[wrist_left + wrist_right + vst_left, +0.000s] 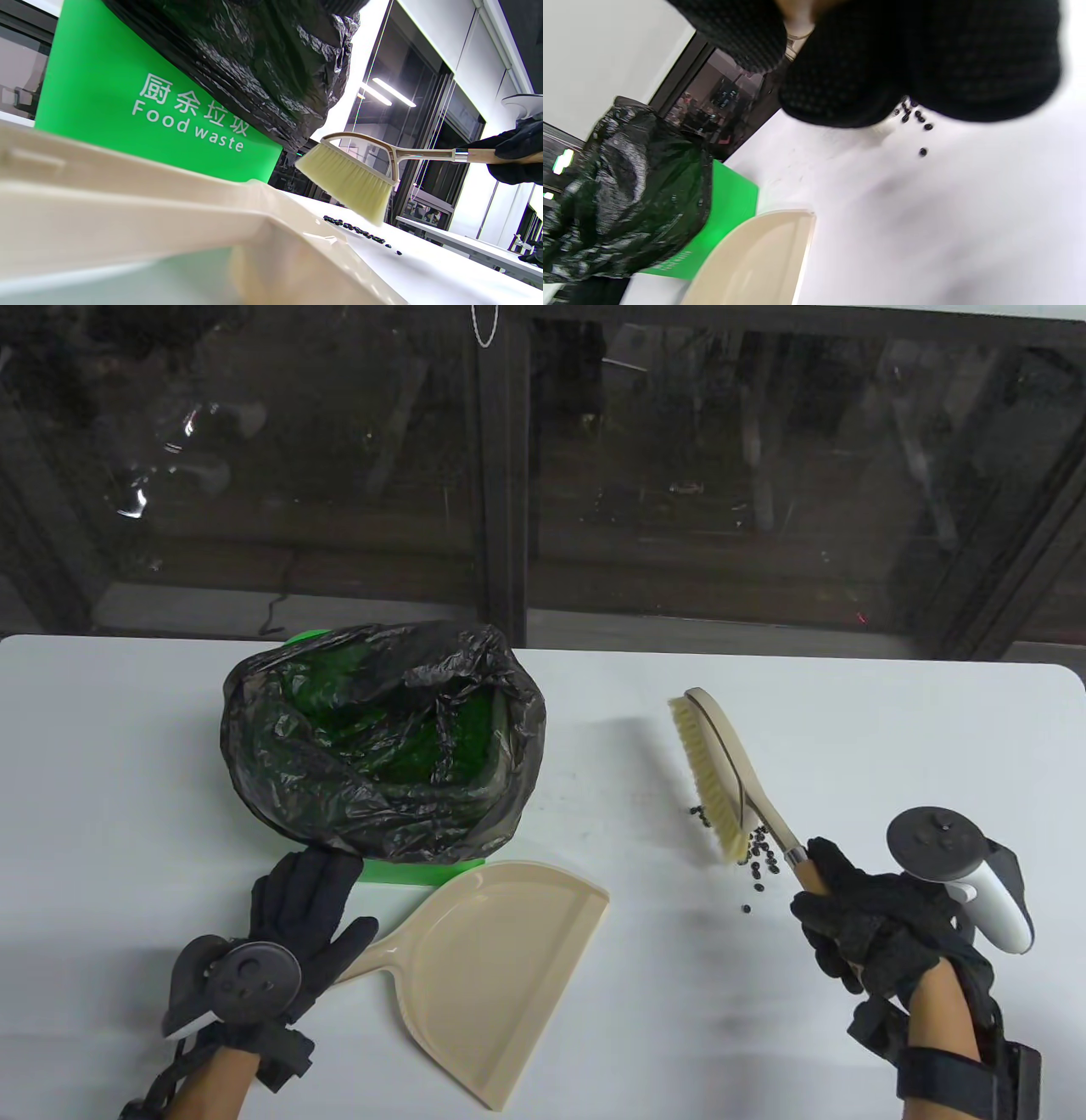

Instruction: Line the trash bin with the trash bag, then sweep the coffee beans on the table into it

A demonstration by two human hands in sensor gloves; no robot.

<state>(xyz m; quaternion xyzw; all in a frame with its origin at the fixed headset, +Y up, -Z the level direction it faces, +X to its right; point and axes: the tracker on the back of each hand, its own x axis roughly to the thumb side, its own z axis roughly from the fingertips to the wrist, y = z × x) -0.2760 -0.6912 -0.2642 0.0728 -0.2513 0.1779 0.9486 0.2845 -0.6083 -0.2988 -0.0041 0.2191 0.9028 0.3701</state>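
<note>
A: Where does it stand?

B: The bin (399,872) sits at ten o'clock on the table (891,729), with the bag (382,729) already draped over its rim. The beans (758,861) lie in a small cluster at four o'clock, right by the brush (721,768).

A: And the hands?

B: The right hand (857,920) has its fingers wrapped round the brush handle. The bristles hang tilted over the beans, the low end at or near the table. The left hand (293,912) lies on the handle end of the dustpan (484,967) at seven o'clock; whether the fingers curl round it or only rest there, I cannot tell.

A: So the step is sweeping. How to do it well?

B: I'd say the pan is well apart from the beans, with its mouth facing one o'clock. Bring its lip flat to the table, just beside the cluster on the nine o'clock side. Then set the bristles down behind the beans and draw them toward the pan in short, light strokes.

A: Risk?

B: Beans roll. A hard flick probably scatters them, and a raised lip lets them slip under.
</note>
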